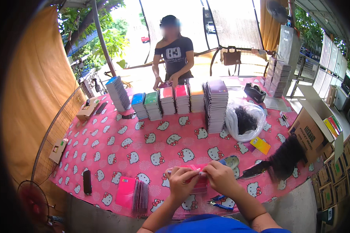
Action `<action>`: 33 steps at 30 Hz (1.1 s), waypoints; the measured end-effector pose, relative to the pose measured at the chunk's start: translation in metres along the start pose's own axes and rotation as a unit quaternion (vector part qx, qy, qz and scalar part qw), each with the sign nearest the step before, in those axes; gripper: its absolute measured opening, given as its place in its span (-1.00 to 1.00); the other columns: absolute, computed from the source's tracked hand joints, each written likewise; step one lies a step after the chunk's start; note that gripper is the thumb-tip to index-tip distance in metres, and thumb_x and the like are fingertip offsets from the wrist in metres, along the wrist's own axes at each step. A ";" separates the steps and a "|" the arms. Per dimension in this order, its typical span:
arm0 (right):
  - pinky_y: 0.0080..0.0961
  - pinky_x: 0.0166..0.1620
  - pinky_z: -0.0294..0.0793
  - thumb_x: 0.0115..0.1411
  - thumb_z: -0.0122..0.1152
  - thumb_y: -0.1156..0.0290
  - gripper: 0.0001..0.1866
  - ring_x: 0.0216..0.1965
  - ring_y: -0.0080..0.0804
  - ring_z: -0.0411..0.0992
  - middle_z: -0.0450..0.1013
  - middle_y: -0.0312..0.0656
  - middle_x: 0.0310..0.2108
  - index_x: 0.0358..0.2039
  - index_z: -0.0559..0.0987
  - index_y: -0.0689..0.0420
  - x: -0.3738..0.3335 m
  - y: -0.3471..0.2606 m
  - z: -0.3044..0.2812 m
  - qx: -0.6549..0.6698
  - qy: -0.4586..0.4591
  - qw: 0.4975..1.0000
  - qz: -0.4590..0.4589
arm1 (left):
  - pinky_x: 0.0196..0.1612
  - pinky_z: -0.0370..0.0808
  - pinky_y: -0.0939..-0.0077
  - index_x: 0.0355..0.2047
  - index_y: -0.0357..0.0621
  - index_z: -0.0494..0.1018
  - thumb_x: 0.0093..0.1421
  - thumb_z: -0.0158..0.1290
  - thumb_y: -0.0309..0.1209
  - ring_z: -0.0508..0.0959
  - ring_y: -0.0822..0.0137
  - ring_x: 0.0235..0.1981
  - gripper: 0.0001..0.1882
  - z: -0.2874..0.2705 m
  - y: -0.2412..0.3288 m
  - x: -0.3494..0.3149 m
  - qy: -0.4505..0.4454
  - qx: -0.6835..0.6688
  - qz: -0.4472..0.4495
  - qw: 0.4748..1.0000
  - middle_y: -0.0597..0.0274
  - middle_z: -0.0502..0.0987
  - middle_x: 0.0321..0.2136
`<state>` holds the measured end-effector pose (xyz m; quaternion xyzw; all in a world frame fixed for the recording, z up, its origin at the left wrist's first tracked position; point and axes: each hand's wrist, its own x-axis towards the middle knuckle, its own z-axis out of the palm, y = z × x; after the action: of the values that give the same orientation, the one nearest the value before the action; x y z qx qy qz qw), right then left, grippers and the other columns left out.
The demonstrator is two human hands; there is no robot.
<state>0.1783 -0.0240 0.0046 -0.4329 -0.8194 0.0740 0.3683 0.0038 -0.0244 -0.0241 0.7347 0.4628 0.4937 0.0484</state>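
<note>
Near the front edge of the table, my left hand [181, 181] and my right hand [221, 177] are closed on a small pink notebook [199, 188]. Fingertips of both meet at its upper edge and hide much of it. To the left lies a fanned stack of pink spiral notebooks [127, 192]. Blue-handled pliers [221, 204] rest just right of the held notebook. Beyond my right hand sits a roll of tape [232, 161], partly covered by that hand.
Stacks of coloured notebooks [167, 101] line the far side, where a person [174, 54] handles something purple. A plastic bag [245, 121] holds black coils. More black binding coils [286, 159] lie beside an open cardboard box [310, 128]. A dark case [87, 182] lies left.
</note>
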 end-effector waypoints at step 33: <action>-0.51 -0.38 0.48 -0.13 0.30 0.53 -0.54 -0.44 -0.35 0.49 0.50 -0.22 -0.44 -0.14 0.46 0.16 -0.013 0.172 0.013 0.269 -0.044 0.960 0.068 | -0.11 0.25 0.33 -0.50 -0.04 0.55 -0.19 0.38 -0.31 0.48 0.30 -0.34 -0.74 0.001 -0.009 0.008 -0.025 -0.027 -0.014 0.999 0.32 0.54 -0.52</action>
<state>0.2873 0.0741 -0.0876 -0.3688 -0.7533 0.3355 0.4290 -0.0009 -0.0134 -0.0238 0.7386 0.4580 0.4871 0.0866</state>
